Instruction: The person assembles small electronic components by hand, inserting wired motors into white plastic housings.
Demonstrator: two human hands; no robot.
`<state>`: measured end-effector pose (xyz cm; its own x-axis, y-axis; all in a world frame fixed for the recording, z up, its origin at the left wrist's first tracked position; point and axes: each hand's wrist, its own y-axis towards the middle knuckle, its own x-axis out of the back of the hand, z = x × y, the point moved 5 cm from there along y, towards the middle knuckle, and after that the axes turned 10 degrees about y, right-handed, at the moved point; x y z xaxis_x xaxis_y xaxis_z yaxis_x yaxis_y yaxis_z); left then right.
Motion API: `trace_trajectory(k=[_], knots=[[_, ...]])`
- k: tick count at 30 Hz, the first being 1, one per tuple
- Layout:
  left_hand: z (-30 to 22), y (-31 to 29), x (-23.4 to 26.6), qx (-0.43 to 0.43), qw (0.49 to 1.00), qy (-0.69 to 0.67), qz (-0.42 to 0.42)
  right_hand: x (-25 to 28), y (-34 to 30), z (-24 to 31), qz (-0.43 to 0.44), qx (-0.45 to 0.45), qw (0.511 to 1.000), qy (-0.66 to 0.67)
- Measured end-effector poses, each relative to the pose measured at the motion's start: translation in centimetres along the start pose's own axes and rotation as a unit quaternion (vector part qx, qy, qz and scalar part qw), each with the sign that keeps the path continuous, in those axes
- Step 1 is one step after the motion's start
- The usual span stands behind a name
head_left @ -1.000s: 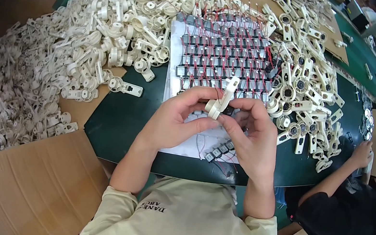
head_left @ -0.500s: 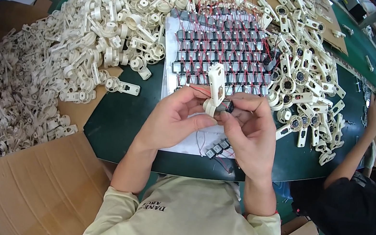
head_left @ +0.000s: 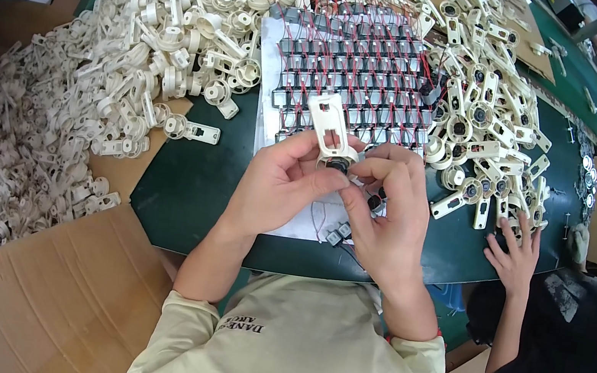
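Above the table's near edge, my left hand point(head_left: 272, 182) pinches a cream plastic housing point(head_left: 329, 120) by its round end. The slotted arm of the housing points up and away from me. A round black part point(head_left: 338, 164) sits in its ring end. My right hand point(head_left: 390, 216) is closed, thumb and fingertips pressed at the right side of that ring end. A small dark part point(head_left: 376, 200) shows beside my right palm; whether it is held or lies below cannot be told. Behind my hands, rows of grey-and-black modules with red wires point(head_left: 358, 68) lie on white sheeting point(head_left: 266, 116).
A large heap of cream housings point(head_left: 175, 29) fills the left. More housings with black centres point(head_left: 482, 121) lie at right, where a co-worker's hand point(head_left: 516, 254) reaches in. A loose module point(head_left: 338, 233) lies near me. A cardboard box point(head_left: 59, 290) stands at lower left.
The housing has turned in my hands, so its slotted face and the black part in its ring now show. The co-worker's hand has come nearer, to the right-hand pile.
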<state>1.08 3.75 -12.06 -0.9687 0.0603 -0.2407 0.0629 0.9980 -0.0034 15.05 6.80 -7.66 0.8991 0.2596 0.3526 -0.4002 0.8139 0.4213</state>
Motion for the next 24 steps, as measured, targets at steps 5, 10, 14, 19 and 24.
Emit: trace_trajectory(k=[5, 10, 14, 19, 24], knots=[[-0.2, 0.0, 0.0, -0.016, 0.999, -0.019, -0.027, 0.0, -0.3, -1.2, -0.005, -0.095, 0.983, 0.159], [0.5, -0.3, 0.6, 0.027, 0.999, -0.002, -0.045, -0.9, -0.7, -1.7, 0.028, -0.143, 0.970, 0.196], [0.7, -0.3, 0.5, 0.048, 0.998, -0.008, -0.049, -1.0, -1.0, -2.5, 0.007, -0.174, 0.951, 0.255], [0.0, -0.2, 0.1, -0.001, 0.999, 0.004, -0.047, -0.2, -0.3, -2.5, -0.031, -0.229, 0.922, 0.311], [0.4, -0.5, -0.3, -0.069, 0.992, 0.072, -0.074, -1.1, -0.3, -2.9, -0.005, -0.270, 0.863, 0.428]])
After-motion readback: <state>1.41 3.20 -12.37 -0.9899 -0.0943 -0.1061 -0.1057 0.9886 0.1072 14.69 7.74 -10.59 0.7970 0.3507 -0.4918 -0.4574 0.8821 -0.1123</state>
